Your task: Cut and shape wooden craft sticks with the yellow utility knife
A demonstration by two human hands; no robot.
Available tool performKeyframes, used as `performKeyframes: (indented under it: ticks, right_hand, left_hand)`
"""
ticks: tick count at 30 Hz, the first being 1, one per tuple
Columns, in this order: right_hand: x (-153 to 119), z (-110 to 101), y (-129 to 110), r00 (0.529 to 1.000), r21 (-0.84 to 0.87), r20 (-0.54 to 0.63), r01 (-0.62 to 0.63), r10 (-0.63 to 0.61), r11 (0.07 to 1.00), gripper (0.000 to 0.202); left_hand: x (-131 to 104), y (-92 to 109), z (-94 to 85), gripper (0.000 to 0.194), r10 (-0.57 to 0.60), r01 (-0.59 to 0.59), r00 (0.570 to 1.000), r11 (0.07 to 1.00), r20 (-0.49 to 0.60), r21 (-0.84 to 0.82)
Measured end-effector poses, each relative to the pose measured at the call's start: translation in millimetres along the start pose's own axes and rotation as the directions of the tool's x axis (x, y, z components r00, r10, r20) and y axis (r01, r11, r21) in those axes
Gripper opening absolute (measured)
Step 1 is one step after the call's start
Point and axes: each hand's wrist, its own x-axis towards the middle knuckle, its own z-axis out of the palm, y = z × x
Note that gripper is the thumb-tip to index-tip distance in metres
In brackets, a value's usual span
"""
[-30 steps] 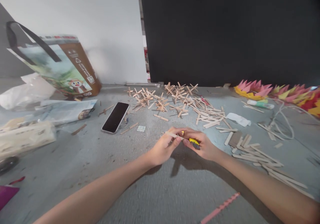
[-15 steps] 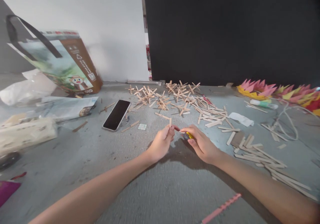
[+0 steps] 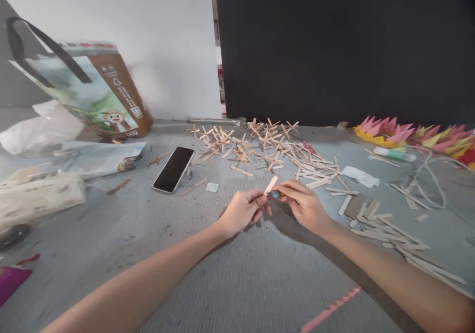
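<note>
My left hand (image 3: 245, 208) is closed on a wooden craft stick (image 3: 271, 185), whose pale end points up and to the right. Close beside it, my right hand (image 3: 305, 207) pinches a small dark thing with a bit of yellow (image 3: 275, 194); its kind is hard to make out. The dark end is against or very near the stick, just above my left fingertips. Beyond my hands lies a heap of crossed craft sticks (image 3: 243, 151), joined in small X and star shapes. Loose craft sticks (image 3: 389, 231) are spread to the right of my right hand.
A phone (image 3: 173, 169) lies left of the sticks, near a printed bag (image 3: 107, 95) and plastic packets (image 3: 40, 194). At right are a glue stick (image 3: 395, 154), a white cable (image 3: 438, 184) and folded paper flowers (image 3: 384, 132). A pink twisted strip (image 3: 332, 309) lies at the front.
The craft stick in my left hand has tilted from upright to leaning right. My right hand has brought the dark and yellow thing up against or close to it.
</note>
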Motion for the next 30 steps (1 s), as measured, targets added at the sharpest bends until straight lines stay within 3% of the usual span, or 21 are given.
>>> performKeyframes:
  ticks: [4, 12, 30]
  right_hand:
    - [0.6, -0.3, 0.2, 1.0, 0.028, -0.007, -0.009, 0.01, 1.0, 0.045]
    - [2.4, -2.7, -3.8, 0.999, 0.071, 0.018, -0.039, 0.038, 0.997, 0.053]
    - [2.1, -3.0, -3.6, 0.998, 0.122, 0.035, -0.054, 0.05, 0.991, 0.05]
  left_hand:
    - [0.2, 2.6, 0.0, 0.041, 0.017, -0.016, 1.0, 0.995, 0.011, -0.098]
    - [-0.4, 1.0, -0.9, 0.041, 0.047, -0.045, 0.999, 0.994, 0.02, -0.098]
    - [-1.4, 4.7, -0.9, 0.044, 0.025, -0.02, 0.998, 0.996, 0.051, -0.089]
